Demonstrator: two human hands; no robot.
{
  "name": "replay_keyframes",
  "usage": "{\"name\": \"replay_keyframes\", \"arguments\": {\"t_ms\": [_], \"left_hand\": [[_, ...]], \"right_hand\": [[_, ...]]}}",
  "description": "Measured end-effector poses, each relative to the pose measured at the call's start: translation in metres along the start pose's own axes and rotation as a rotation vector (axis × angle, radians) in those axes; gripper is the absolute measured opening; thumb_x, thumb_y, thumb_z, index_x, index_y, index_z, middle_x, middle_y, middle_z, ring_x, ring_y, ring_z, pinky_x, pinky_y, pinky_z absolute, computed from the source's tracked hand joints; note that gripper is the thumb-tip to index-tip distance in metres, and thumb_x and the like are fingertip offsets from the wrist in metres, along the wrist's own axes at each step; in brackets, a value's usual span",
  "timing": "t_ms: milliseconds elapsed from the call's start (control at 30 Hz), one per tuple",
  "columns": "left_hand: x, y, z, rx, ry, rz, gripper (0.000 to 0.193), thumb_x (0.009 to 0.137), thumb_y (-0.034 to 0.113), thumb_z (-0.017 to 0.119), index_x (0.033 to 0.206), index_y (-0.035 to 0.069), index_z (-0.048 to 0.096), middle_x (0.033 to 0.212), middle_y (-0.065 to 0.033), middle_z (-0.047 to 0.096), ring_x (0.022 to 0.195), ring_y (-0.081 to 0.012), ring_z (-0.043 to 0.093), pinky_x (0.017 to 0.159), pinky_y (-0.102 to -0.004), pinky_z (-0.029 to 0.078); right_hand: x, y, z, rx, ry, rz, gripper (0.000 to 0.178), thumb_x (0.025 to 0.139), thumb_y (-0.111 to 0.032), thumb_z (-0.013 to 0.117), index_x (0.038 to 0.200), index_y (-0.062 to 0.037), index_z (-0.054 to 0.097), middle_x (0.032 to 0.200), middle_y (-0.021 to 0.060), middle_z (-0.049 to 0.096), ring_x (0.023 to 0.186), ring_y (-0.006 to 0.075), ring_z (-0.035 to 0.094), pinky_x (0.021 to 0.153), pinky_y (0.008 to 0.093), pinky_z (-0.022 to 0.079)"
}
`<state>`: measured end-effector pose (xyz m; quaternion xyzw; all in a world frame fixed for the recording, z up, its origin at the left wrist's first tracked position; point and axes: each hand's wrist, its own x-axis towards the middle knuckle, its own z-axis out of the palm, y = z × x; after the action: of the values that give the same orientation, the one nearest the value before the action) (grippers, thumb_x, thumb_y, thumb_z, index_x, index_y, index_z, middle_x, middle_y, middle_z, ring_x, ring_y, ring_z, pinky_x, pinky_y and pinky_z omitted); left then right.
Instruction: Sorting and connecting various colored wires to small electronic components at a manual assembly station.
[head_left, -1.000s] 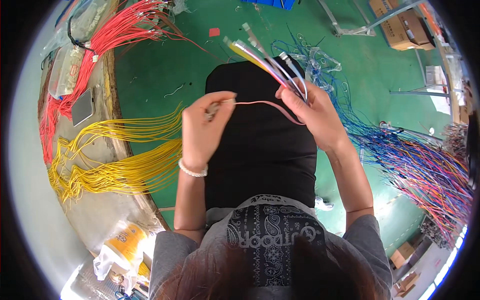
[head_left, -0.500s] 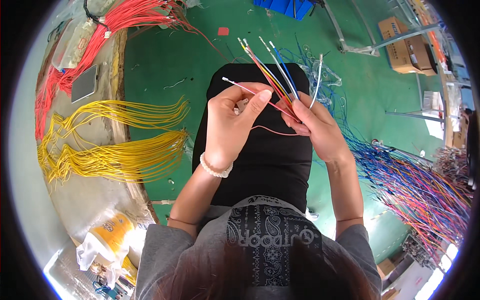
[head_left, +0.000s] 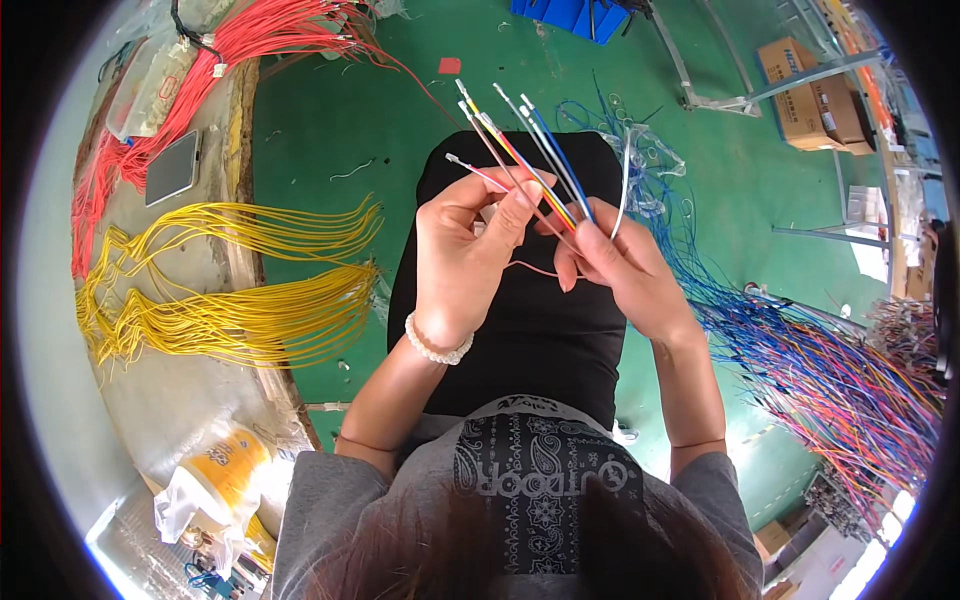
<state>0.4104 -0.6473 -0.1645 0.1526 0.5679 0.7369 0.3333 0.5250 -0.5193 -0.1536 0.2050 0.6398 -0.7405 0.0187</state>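
Between thumb and fingers my left hand (head_left: 455, 245) pinches a pink wire (head_left: 485, 174), its metal terminal pointing up and left. A small white piece, perhaps a connector, (head_left: 487, 213) shows partly behind those fingers; the rest is hidden. My right hand (head_left: 630, 270) is closed on a fan of coloured wires (head_left: 560, 160), among them yellow, red, white and blue, with crimped ends upward. One white wire (head_left: 624, 180) stands apart on its right side. Some wires of the fan cross close to my left thumb; whether it touches them I cannot tell.
Yellow wires (head_left: 290, 310) hang over the edge of the left bench (head_left: 190, 375), with red wires (head_left: 260, 50) farther back. A large heap of mixed wires (head_left: 820, 370) lies at right. Under my hands is a black padded surface (head_left: 540, 335). A cardboard box (head_left: 800, 100) stands far right.
My right hand has shifted slightly left, bringing the wire fan nearer my left hand. The pink wire's lower length no longer stretches plainly across to the right hand.
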Motion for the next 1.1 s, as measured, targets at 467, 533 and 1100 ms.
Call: {"name": "replay_keyframes", "arguments": {"t_ms": [467, 533, 1100], "left_hand": [[-0.002, -0.001, 0.005, 0.024, 0.055, 0.056, 0.017, 0.092, 0.014, 0.06, 0.096, -0.001, 0.066, 0.07, 0.0044, 0.057, 0.057, -0.0003, 0.042, 0.051, -0.0162, 0.034], [-0.001, -0.002, 0.006, 0.014, 0.045, 0.05, 0.017, 0.092, 0.015, 0.061, 0.096, -0.001, 0.065, 0.07, 0.0043, 0.057, 0.057, -0.0003, 0.042, 0.05, -0.0162, 0.034], [0.001, -0.004, 0.002, -0.018, 0.029, 0.039, 0.014, 0.09, 0.014, 0.063, 0.092, 0.001, 0.064, 0.067, 0.005, 0.056, 0.056, -0.0002, 0.043, 0.05, -0.016, 0.035]], "right_hand": [[0.005, 0.0, 0.009, 0.107, 0.215, -0.124, 0.039, 0.102, -0.034, 0.03, 0.095, -0.0014, 0.05, 0.056, 0.0074, 0.053, 0.042, 0.0058, 0.032, 0.041, 0.0196, 0.023], [0.005, 0.0, 0.007, 0.113, 0.211, -0.103, 0.04, 0.102, -0.034, 0.03, 0.095, -0.0011, 0.05, 0.056, 0.0076, 0.054, 0.041, 0.006, 0.032, 0.041, 0.0194, 0.022], [0.005, 0.007, 0.01, 0.033, 0.208, -0.204, 0.019, 0.092, -0.021, 0.057, 0.09, -0.0042, 0.049, 0.062, 0.0018, 0.052, 0.053, 0.007, 0.049, 0.05, 0.0205, 0.034]]}}
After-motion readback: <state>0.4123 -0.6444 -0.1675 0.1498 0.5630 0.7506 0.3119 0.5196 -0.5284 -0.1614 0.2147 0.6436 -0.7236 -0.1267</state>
